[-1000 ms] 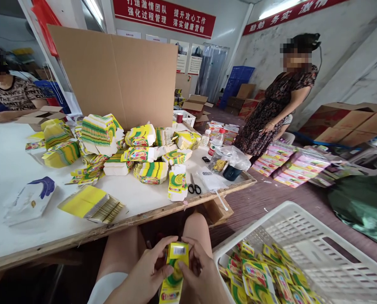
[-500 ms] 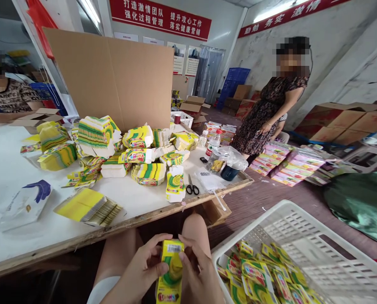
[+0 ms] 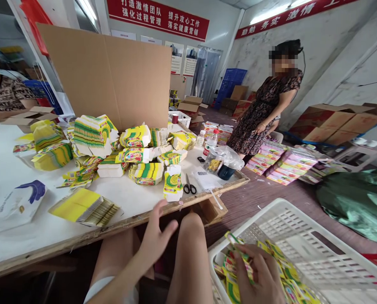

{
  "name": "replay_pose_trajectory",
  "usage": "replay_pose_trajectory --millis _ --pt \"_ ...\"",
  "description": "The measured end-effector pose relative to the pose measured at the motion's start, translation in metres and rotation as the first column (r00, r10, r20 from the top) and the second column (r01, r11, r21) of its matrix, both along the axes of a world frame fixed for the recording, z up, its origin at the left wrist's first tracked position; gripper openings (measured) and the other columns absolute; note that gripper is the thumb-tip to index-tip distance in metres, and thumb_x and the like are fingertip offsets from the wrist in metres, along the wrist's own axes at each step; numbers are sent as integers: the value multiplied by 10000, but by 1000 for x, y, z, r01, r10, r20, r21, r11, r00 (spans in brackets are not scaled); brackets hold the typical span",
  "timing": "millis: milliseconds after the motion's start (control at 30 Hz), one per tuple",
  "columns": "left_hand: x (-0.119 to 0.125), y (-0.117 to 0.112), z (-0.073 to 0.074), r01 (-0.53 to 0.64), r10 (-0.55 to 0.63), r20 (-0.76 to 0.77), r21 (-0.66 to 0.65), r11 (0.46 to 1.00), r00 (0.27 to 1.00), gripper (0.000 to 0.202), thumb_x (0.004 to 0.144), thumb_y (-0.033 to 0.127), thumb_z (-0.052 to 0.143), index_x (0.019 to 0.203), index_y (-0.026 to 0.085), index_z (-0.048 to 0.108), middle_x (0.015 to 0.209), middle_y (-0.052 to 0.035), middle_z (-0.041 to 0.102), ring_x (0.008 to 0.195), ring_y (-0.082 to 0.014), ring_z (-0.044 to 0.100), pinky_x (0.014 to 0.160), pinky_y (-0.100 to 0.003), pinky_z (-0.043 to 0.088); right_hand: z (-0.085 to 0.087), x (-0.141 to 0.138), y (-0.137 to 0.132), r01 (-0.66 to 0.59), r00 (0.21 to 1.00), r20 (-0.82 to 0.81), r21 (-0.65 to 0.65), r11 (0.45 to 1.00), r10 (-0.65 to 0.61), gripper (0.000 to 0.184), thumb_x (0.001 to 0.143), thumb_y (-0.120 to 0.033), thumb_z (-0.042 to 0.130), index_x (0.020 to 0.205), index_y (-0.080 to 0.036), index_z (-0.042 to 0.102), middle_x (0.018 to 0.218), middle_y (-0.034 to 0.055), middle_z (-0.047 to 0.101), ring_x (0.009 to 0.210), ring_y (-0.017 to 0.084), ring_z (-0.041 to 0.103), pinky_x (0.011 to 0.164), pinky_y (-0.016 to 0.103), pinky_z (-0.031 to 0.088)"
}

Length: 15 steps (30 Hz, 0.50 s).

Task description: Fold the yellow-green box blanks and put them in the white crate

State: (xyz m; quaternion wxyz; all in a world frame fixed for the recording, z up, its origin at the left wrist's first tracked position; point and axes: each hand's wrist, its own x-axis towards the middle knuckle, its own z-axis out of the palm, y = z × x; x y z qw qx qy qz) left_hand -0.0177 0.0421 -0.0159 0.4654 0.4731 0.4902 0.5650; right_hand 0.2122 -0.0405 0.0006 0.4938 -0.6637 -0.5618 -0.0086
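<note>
My left hand [image 3: 155, 236] is raised just below the table's front edge, fingers spread and empty, close to a small stack of flat yellow-green cartons [image 3: 173, 182]. My right hand [image 3: 258, 276] is down inside the white plastic crate [image 3: 290, 226] at the lower right, fingers curled round a folded yellow-green box [image 3: 239, 253] among several like it. My bare knees show between the two hands.
The white table [image 3: 4, 177] carries piles of flat cartons [image 3: 93, 131], a yellow card stack [image 3: 82, 207], scissors [image 3: 188, 186], a white packet [image 3: 17, 204] and bottles. A cardboard sheet [image 3: 106, 76] stands behind. One person [image 3: 264, 114] stands right; another sits far left. Boxes and a green sack [image 3: 359, 202] cover the floor.
Both hands had been holding one yellow-green box over my lap. Now they have parted: the right has gone into the crate with the box, the left has risen open toward the table edge.
</note>
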Motion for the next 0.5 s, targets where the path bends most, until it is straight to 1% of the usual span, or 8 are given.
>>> replay_pose_trajectory --millis 67,167,233,267,300,367,433,500 --pt "0 37 -4 -125 126 4 -55 991 992 600 777 369 777 1287 185 520 1306 -156 582 1299 -325 494 1072 -490 413 -1 6 -2 54 998 46 -24 998 -53 364 917 -527 554 961 -198 704 1032 143 631 866 285 593 669 377 467" --pt "1 86 -9 -156 162 32 -132 979 986 435 863 312 709 1235 152 548 1069 -101 662 992 -250 649 862 -433 549 -11 -10 -2 -33 994 -104 -91 995 24 345 920 -525 551 945 -212 694 1026 113 644 670 207 566 585 341 468" --pt "0 104 -8 -144 156 65 -159 977 986 290 927 298 641 1169 146 596 1047 -70 672 866 -195 670 757 -377 583 -19 -27 0 -111 970 -229 -106 988 84 336 915 -529 560 917 -223 699 983 92 665 597 179 548 532 314 459" --pt "-1 108 -7 -139 154 85 -163 977 984 244 945 297 617 1135 144 614 1034 -58 675 821 -175 670 714 -350 585 -23 -35 1 -139 954 -282 -107 985 104 335 910 -532 569 911 -225 703 957 86 676 587 176 553 515 303 456" --pt "-2 107 -4 -134 153 106 -161 978 983 226 945 300 619 1104 140 629 984 -43 680 768 -156 663 672 -317 577 -26 -41 2 -163 937 -329 -108 981 120 335 903 -534 579 910 -225 707 916 79 686 585 177 562 512 295 459" --pt "-6 92 1 -124 146 151 -147 981 978 256 873 311 704 1047 130 657 790 0 661 640 -124 613 585 -256 527 -30 -50 5 -220 896 -419 -133 966 146 338 888 -535 605 912 -216 714 808 63 695 593 186 595 530 286 482" --pt "-9 64 5 -102 127 195 -135 986 972 344 747 329 804 999 124 692 654 30 622 564 -107 555 533 -227 468 -31 -57 8 -296 836 -521 -167 941 171 354 872 -541 627 917 -203 723 749 59 710 637 207 650 579 289 525" --pt "-10 29 7 -71 101 228 -137 988 968 410 673 379 841 974 127 722 705 -7 678 592 -118 568 540 -230 463 -32 -66 14 -343 750 -638 -152 927 173 375 860 -549 638 939 -193 726 828 85 754 763 243 711 661 309 572"
